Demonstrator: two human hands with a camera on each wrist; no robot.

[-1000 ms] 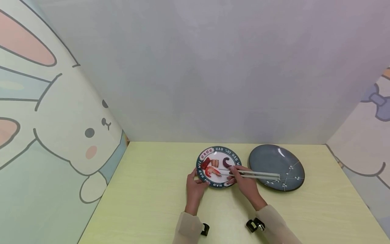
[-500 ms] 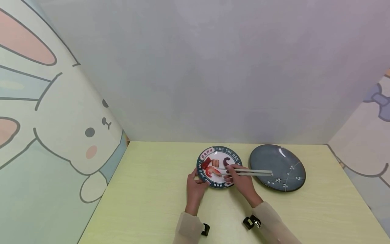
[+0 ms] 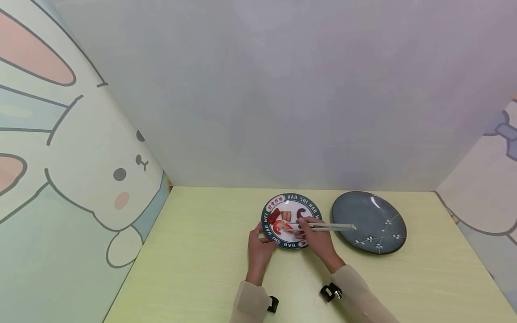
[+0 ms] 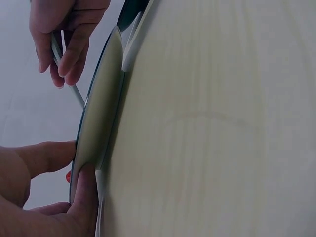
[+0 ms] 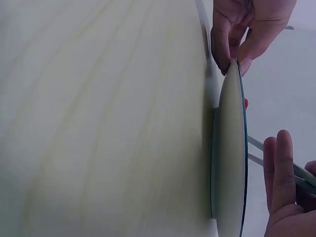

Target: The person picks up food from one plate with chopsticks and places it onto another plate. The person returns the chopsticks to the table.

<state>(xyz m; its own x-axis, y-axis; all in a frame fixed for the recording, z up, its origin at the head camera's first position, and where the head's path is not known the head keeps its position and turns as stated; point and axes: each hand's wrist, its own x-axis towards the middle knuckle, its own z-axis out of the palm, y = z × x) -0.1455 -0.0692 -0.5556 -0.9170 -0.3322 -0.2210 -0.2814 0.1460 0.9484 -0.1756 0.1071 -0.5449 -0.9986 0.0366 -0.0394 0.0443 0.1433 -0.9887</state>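
In the head view a round white plate (image 3: 294, 205) with a dark green lettered rim stands at the table's middle. My left hand (image 3: 260, 251) holds its near-left edge, thumb and fingers pinching the rim (image 4: 76, 163) in the left wrist view. My right hand (image 3: 321, 242) grips a pair of pale chopsticks (image 3: 339, 227) over the plate's right side. Their tips lie right at an orange-and-white shrimp (image 3: 278, 226). Also on the plate are a dark red piece (image 3: 274, 216), a striped pork slice (image 3: 286, 216) and a purple curled tentacle (image 3: 300, 213).
A larger dark blue-grey plate (image 3: 361, 215) with white blossoms sits to the right on the pale wood table (image 3: 194, 251). A grey wall (image 3: 282, 112) rises behind, and rabbit-printed panels (image 3: 89, 179) flank the left side. Black wrist mounts (image 3: 331, 291) sit at the cuffs.
My right hand and the chopsticks have shifted left over the plate, the chopsticks' back ends moving left across the dark plate. The left hand keeps its hold on the white plate.
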